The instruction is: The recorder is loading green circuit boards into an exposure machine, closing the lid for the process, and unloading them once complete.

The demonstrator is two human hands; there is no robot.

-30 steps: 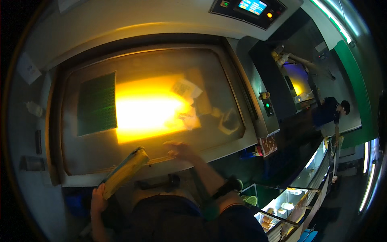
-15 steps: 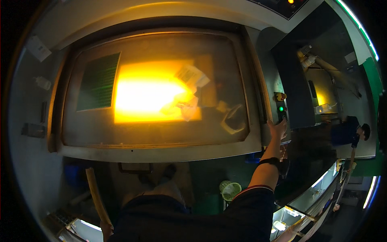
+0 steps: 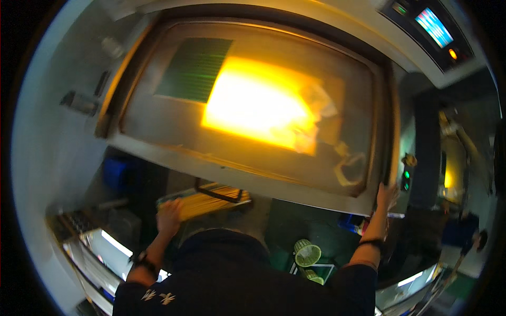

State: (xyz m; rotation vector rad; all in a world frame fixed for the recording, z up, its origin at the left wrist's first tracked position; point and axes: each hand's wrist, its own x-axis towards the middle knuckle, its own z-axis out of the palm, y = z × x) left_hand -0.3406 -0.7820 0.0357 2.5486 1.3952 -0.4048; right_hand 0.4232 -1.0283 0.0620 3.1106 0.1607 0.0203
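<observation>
My left hand [image 3: 169, 217] is closed on the left end of a flat yellow panel [image 3: 205, 208] with fine stripes. The panel lies low in front of the machine, partly behind a dark bar handle [image 3: 219, 196]. My right hand [image 3: 387, 196] is at the lower right corner of the large framed glass [image 3: 253, 171], just below the lit green buttons [image 3: 406, 180]. Its fingers look stretched out, though blurred, with nothing seen in them. Under the glass, a green patterned panel [image 3: 194, 68] lies left of a bright yellow glow [image 3: 258, 105].
A control panel with a lit screen [image 3: 434, 27] stands at the far right. Green baskets [image 3: 307, 253] are on the floor behind the machine's front edge. A blue container [image 3: 117, 174] is at the left. Another person [image 3: 464, 231] is at the right.
My left hand has come up from the lower left, bringing the panel from edge-on to flatter. My view has turned, tilting the machine. My right hand is now below the buttons, and a second green light shows.
</observation>
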